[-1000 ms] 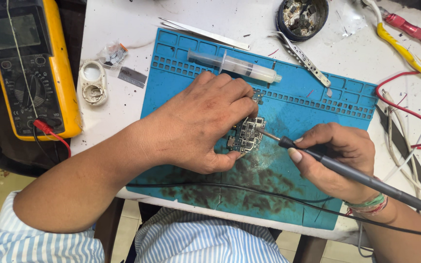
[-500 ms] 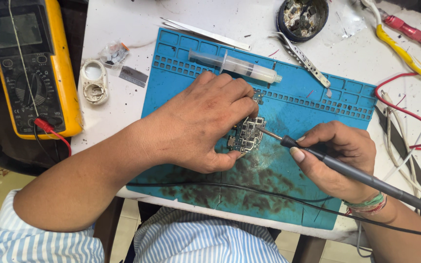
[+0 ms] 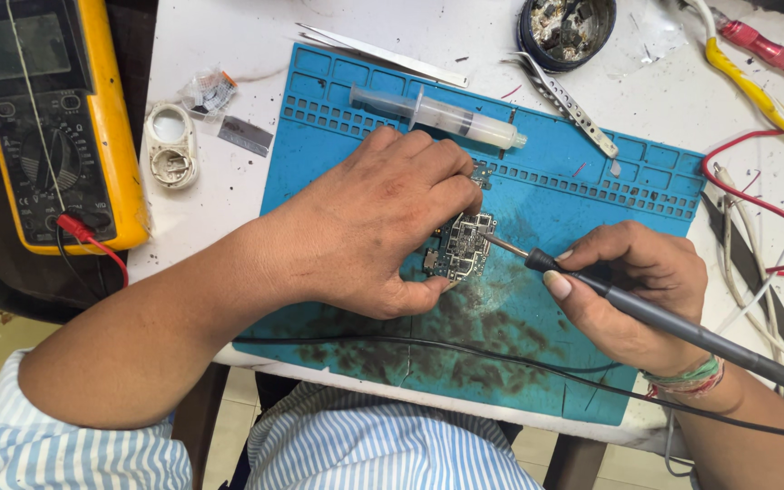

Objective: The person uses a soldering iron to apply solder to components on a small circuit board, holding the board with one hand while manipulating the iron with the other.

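Blue work mat (image 3: 592,195), stained dark near me, lies on a white table (image 3: 229,45). On it my left hand (image 3: 383,227) pinches a small circuit board (image 3: 460,247) by its edges, fingers closed on it. My right hand (image 3: 632,290) grips the soldering iron (image 3: 646,313), tip touching the board; I judge soldering is under way and needs a steady tip. Farther away lie a syringe (image 3: 437,113), tweezers (image 3: 383,54) and a yellow meter (image 3: 47,127).

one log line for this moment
left hand: holds circuit board | right hand: soldering iron, tip on board | surface: blue mat
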